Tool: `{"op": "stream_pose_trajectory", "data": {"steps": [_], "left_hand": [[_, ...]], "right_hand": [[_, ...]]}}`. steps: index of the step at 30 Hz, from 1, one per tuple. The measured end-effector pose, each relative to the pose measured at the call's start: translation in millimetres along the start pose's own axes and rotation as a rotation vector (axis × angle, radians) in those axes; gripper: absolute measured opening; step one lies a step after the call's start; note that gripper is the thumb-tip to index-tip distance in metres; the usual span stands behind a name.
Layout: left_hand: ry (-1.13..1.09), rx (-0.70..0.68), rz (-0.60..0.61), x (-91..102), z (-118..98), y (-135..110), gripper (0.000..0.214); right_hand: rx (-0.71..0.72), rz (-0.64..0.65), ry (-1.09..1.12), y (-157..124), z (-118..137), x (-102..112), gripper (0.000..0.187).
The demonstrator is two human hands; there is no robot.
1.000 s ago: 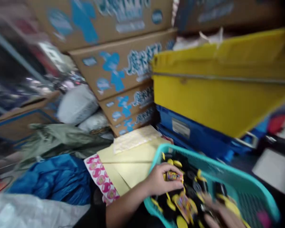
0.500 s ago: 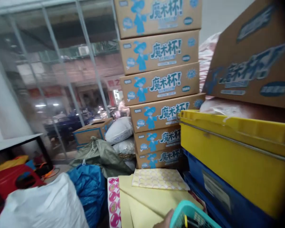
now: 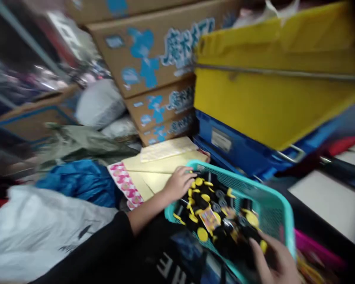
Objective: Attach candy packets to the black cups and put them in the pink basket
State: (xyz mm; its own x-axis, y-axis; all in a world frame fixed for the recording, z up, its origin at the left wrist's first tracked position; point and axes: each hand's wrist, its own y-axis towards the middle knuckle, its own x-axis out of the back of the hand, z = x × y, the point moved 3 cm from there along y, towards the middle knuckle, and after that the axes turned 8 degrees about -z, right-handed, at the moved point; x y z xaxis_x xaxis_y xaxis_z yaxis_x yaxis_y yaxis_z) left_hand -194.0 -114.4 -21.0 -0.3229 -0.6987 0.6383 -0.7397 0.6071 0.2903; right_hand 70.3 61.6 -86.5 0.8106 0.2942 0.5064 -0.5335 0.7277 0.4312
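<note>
A turquoise plastic basket in front of me holds many small black pieces with round yellow ends. Among them lies a small orange printed packet. My left hand is at the basket's left end, its fingers bent over the rim beside the pieces. At the near right corner, my right hand reaches into the basket. Between its thumb and fingers is a black piece with a yellow end; blur softens the fingertips.
Brown printed cartons are stacked behind. A yellow crate sits on a blue crate to the right. Pale yellow sheets lie beyond the basket. White and blue bags stand at left.
My view has tilted down and swung right. The basket now shows almost whole, with both my hands at it; before, only its corner and part of one hand showed.
</note>
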Motion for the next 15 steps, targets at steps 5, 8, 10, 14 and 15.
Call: {"op": "stream_pose_trajectory", "data": {"steps": [5,8,10,14,15], "left_hand": [[-0.122,-0.165,0.177,-21.1,-10.7,7.4,0.019],[-0.062,-0.286,0.276,-30.2,-22.1,0.3,0.018],[-0.036,-0.370,0.371,-36.3,-29.6,-5.4,0.018],[0.065,-0.488,0.552,-49.7,-37.3,-12.5,0.019],[0.069,-0.475,0.587,-52.7,-36.3,-12.0,0.014]], "right_hand": [[-0.171,-0.036,0.018,-20.2,21.9,-2.9,0.031],[-0.177,-0.008,0.036,-19.2,32.1,-9.8,0.023],[-0.177,-0.012,0.028,-16.4,37.4,-11.6,0.022],[-0.194,-0.001,-0.004,-5.7,49.0,-18.5,0.021],[-0.189,0.013,-0.013,-2.3,51.9,-21.5,0.021]]}}
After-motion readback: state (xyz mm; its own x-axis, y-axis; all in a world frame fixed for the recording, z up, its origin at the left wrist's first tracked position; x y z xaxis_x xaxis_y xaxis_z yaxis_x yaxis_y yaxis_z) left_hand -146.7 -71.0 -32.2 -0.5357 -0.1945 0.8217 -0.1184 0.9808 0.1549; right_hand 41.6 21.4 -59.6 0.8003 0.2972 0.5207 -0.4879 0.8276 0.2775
